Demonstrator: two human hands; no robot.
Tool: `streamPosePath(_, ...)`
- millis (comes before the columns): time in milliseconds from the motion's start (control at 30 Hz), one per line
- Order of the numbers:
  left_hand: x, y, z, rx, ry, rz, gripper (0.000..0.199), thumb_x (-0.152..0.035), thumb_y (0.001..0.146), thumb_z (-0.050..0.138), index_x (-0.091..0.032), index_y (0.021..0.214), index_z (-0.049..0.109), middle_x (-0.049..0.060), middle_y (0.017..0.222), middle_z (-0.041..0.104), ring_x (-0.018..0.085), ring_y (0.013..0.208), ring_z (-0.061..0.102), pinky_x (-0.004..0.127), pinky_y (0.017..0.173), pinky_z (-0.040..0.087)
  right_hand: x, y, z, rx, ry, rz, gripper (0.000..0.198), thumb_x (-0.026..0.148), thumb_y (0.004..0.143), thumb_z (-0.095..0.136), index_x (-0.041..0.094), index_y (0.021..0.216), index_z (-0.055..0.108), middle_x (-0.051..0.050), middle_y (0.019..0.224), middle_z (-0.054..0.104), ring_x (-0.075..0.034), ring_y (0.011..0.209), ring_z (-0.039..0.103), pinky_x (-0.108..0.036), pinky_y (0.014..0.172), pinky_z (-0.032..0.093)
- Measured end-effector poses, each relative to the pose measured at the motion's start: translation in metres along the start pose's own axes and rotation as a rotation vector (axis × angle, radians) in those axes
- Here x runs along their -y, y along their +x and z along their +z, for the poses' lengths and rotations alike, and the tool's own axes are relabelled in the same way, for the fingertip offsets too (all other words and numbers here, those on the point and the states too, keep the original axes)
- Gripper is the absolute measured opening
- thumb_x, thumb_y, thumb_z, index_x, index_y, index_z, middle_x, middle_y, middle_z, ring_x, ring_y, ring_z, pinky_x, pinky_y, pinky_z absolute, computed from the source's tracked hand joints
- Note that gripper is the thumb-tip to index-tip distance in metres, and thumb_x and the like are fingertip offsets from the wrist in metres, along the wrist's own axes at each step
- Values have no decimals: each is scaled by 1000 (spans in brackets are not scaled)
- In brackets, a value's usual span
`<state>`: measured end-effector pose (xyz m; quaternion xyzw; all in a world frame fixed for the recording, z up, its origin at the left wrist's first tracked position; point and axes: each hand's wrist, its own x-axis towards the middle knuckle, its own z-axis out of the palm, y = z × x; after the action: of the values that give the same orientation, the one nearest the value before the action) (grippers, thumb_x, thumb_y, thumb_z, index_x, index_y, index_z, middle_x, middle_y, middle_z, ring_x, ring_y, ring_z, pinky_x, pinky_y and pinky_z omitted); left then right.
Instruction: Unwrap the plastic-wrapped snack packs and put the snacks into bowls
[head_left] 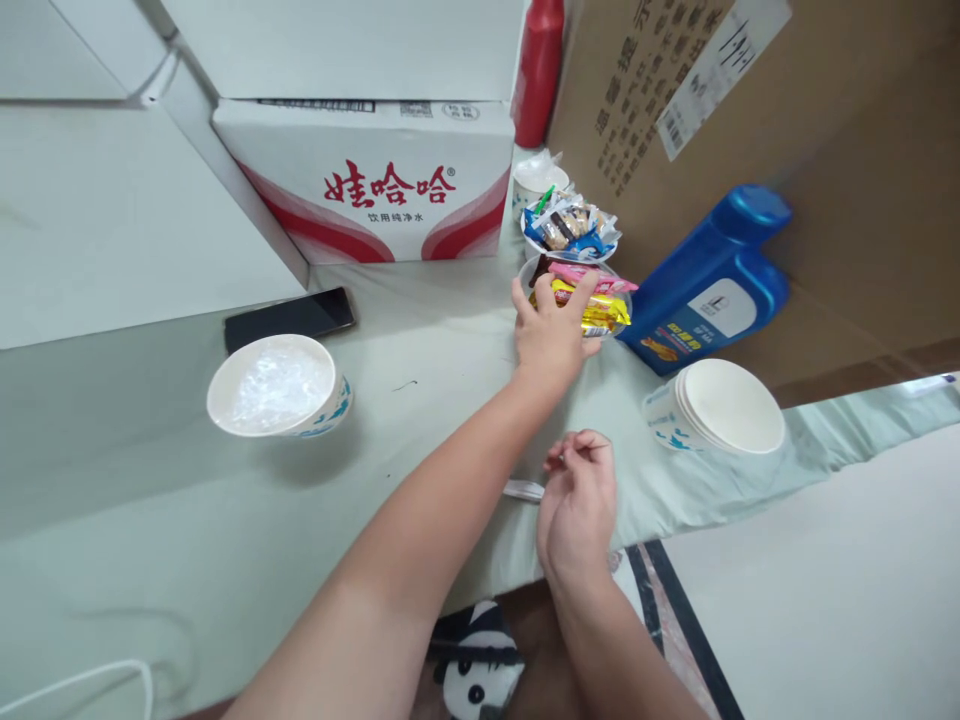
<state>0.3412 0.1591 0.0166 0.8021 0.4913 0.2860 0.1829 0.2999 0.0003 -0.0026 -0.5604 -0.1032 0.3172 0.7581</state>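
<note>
Left hand [551, 335] fingers spread on snack bowl [600, 300] at tabletop [150, 520] far edge, pulling step likely; right hand [576, 500] pinched on small white wrapper [523, 489]. Next needs firm rim grip.

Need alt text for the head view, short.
A person's left hand reaches into a clear plastic bowl of wrapped snacks on a pale green tablecloth, while the right hand pinches a small white object. Nearby: a blue plastic jug and stacked white paper bowls.
</note>
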Motion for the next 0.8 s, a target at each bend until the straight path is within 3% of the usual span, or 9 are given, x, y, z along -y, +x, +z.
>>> streamPosePath(233, -3, 46, 17, -54, -56, -110, 88, -40, 78, 86, -41, 156, 44, 12, 164, 32, 56, 156, 11, 76, 110, 46, -2, -15, -6, 59, -31, -2, 19, 25, 79, 66, 25, 90, 50, 3, 84, 50, -14, 73, 50, -29, 67, 41)
streamPosePath(400, -5, 76, 28, -59, -16, -169, 86, -32, 82, 83, -44, 157, 41, 10, 166, 31, 56, 157, 8, 76, 107, 48, -4, -17, -7, 62, -28, -8, 16, 22, 82, 64, 26, 90, 51, 2, 83, 50, -15, 73, 51, -29, 67, 42)
streamPosePath(567, 0, 106, 37, -86, -104, -168, 82, -43, 81, 84, -36, 154, 47, 12, 167, 32, 54, 158, 8, 73, 108, 48, -7, -14, -7, 77, 2, 4, 13, 21, 83, 63, 26, 91, 53, 2, 83, 51, -14, 75, 52, -28, 68, 42)
streamPosePath(700, 5, 127, 33, -74, -172, -172, 76, -56, 87, 74, -32, 154, 47, 11, 168, 31, 49, 159, 8, 62, 111, 49, -9, -13, -3, 78, -2, 11, 13, 20, 83, 62, 26, 91, 53, 3, 83, 50, -14, 75, 50, -28, 68, 42)
streamPosePath(800, 7, 128, 19, 27, -67, -164, 92, -45, 79, 84, -35, 159, 39, 9, 173, 22, 49, 160, 5, 68, 117, 38, -10, -13, 5, 79, -34, 7, 13, 21, 83, 60, 26, 92, 52, 3, 84, 50, -14, 76, 50, -28, 70, 42)
